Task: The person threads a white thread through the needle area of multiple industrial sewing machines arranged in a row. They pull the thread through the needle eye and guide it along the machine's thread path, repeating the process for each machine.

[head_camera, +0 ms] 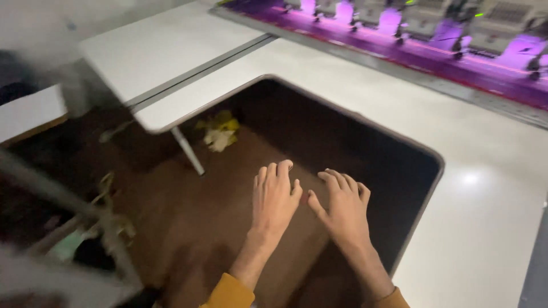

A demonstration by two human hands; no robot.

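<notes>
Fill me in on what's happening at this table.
A person in mustard sleeves holds both hands out, palms down, fingers spread, over a cut-out in a white table. The left hand and right hand are side by side, empty, with brown floor below them. Whether they touch anything cannot be told. A yellow scrap lies on the floor near a table leg. A machine row under purple light runs along the far edge.

My feed is dim overall. Purple glow from the machine row (434, 34) at top right; a glare spot on the white table (471, 178). Left edge smeared by motion blur; floor (188, 222) in shadow.
</notes>
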